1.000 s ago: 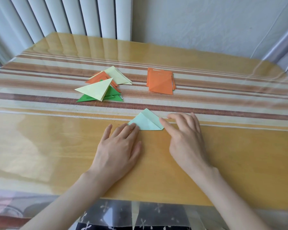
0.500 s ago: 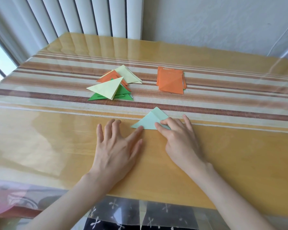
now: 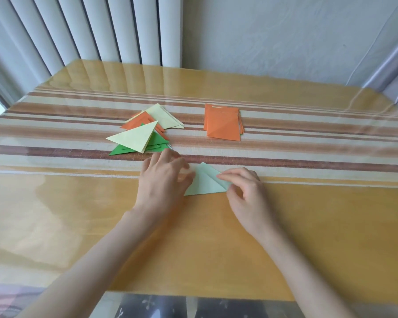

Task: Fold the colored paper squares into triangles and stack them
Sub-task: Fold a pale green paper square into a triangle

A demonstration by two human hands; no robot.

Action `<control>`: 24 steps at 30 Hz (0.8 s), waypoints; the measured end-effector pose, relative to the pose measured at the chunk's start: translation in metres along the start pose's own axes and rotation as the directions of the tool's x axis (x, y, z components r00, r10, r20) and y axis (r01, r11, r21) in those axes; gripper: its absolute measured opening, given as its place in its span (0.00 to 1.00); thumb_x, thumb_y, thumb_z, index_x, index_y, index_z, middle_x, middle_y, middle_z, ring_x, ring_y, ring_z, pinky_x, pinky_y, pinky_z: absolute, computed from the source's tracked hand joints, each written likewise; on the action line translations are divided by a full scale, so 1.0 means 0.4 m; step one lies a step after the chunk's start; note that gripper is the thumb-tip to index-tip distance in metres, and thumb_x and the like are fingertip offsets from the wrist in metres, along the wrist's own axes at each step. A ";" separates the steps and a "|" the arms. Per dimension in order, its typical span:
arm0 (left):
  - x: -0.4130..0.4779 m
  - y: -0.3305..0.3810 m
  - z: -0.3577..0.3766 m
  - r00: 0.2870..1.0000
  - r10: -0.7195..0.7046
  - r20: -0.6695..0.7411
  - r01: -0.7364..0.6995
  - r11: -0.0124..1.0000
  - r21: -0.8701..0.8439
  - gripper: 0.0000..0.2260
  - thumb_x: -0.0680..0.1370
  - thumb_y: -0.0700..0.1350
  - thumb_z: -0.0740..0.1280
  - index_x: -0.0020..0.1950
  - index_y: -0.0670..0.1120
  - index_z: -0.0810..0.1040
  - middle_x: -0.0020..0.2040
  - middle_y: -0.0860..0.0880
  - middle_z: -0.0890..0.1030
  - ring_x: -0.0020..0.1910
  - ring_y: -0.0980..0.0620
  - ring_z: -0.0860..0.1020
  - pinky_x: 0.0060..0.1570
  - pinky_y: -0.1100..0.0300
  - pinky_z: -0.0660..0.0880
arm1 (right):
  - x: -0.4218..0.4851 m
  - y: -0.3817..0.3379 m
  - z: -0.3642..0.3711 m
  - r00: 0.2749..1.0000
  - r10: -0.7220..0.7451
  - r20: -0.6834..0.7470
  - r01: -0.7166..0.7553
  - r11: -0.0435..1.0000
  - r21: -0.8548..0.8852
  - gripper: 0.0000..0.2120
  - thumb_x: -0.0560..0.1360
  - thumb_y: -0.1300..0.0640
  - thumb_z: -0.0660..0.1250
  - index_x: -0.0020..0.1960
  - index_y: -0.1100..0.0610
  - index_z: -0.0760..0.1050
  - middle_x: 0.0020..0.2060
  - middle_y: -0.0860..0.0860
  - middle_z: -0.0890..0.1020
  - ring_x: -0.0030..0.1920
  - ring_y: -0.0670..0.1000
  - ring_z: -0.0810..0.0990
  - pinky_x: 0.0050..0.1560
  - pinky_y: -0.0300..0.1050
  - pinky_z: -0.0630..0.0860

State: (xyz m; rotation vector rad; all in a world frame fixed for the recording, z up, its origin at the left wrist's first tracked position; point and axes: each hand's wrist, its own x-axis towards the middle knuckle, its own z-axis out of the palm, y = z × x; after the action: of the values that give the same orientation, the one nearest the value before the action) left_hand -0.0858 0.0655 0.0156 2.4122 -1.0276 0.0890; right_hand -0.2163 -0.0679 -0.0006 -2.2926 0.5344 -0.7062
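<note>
A pale mint-green paper triangle (image 3: 203, 182) lies folded on the table in front of me. My left hand (image 3: 162, 180) rests flat, its thumb against the triangle's left edge, fingers spread and blurred. My right hand (image 3: 244, 191) has curled fingers and pinches the triangle's right corner. Behind and to the left sits a loose pile of folded triangles (image 3: 145, 131) in yellow, orange and green. A stack of orange paper squares (image 3: 223, 121) lies behind to the right.
The table (image 3: 319, 214) is glossy yellow wood with a striped runner (image 3: 308, 143) across its middle. Vertical blinds (image 3: 101, 31) and a white wall stand behind it. The near table edge is at the bottom of the view.
My left hand has slid forward and right up to the triangle's left edge. My right hand's fingers have curled onto the triangle's right corner. The camera has tilted closer.
</note>
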 end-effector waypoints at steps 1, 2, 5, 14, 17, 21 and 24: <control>0.020 0.001 0.009 1.000 0.008 0.029 -0.007 0.999 -0.051 0.11 0.76 0.51 0.69 0.55 0.48 0.80 0.56 0.49 0.75 0.57 0.46 0.71 0.58 0.55 0.63 | 0.002 0.008 -0.008 0.996 0.046 -0.078 -0.048 0.998 -0.031 0.14 0.73 0.61 0.61 0.53 0.58 0.82 0.49 0.49 0.79 0.54 0.53 0.75 0.58 0.45 0.70; 0.038 0.002 0.015 0.997 0.025 0.080 -0.015 0.992 -0.123 0.13 0.76 0.52 0.70 0.57 0.48 0.79 0.57 0.50 0.73 0.58 0.47 0.70 0.58 0.57 0.62 | 0.004 0.018 -0.015 0.987 0.082 -0.139 -0.095 0.991 -0.096 0.12 0.74 0.58 0.64 0.54 0.57 0.81 0.50 0.50 0.77 0.54 0.54 0.73 0.58 0.47 0.70; 0.064 -0.013 0.033 0.968 0.113 0.224 -0.066 0.976 -0.208 0.21 0.75 0.55 0.70 0.66 0.51 0.74 0.62 0.50 0.70 0.62 0.47 0.67 0.61 0.60 0.59 | 0.004 0.035 -0.021 0.971 0.212 -0.111 -0.232 0.947 -0.221 0.17 0.73 0.46 0.70 0.57 0.56 0.79 0.54 0.51 0.74 0.59 0.54 0.68 0.62 0.49 0.66; 0.067 -0.043 0.056 0.930 0.247 0.271 -0.217 0.967 -0.134 0.32 0.70 0.68 0.48 0.68 0.55 0.72 0.71 0.53 0.67 0.70 0.52 0.61 0.67 0.55 0.54 | 0.008 0.002 0.027 0.975 0.220 -0.035 -0.223 0.951 -0.214 0.15 0.70 0.52 0.73 0.53 0.55 0.75 0.56 0.48 0.71 0.62 0.52 0.65 0.65 0.50 0.62; 0.067 -0.042 0.050 0.909 0.304 0.285 -0.272 0.951 -0.145 0.32 0.71 0.66 0.49 0.71 0.55 0.68 0.70 0.55 0.68 0.69 0.53 0.62 0.66 0.58 0.53 | 0.010 -0.001 0.027 0.980 0.198 -0.033 -0.200 0.955 -0.218 0.13 0.71 0.53 0.73 0.54 0.55 0.76 0.56 0.47 0.69 0.62 0.51 0.63 0.67 0.52 0.60; 0.084 -0.032 0.039 0.877 0.349 0.330 -0.294 0.934 -0.205 0.30 0.73 0.63 0.54 0.74 0.54 0.65 0.61 0.57 0.70 0.61 0.52 0.66 0.63 0.59 0.57 | 0.009 -0.003 0.028 0.983 0.184 0.013 -0.172 0.940 -0.296 0.20 0.74 0.52 0.70 0.65 0.53 0.74 0.64 0.49 0.70 0.66 0.51 0.60 0.70 0.53 0.59; 0.097 -0.023 0.036 0.868 0.354 0.347 -0.247 0.916 -0.317 0.29 0.73 0.55 0.61 0.74 0.53 0.65 0.55 0.55 0.68 0.54 0.53 0.64 0.57 0.58 0.64 | 0.008 0.000 0.033 0.985 0.173 -0.010 -0.170 0.950 -0.262 0.17 0.73 0.54 0.71 0.61 0.53 0.76 0.61 0.50 0.72 0.65 0.51 0.62 0.68 0.52 0.61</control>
State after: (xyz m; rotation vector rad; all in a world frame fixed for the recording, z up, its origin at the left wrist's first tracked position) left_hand -0.0537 0.0387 0.0090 2.0481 -1.4963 -0.4261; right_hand -0.2059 -0.0634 -0.0079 -2.4520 0.8546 -0.5627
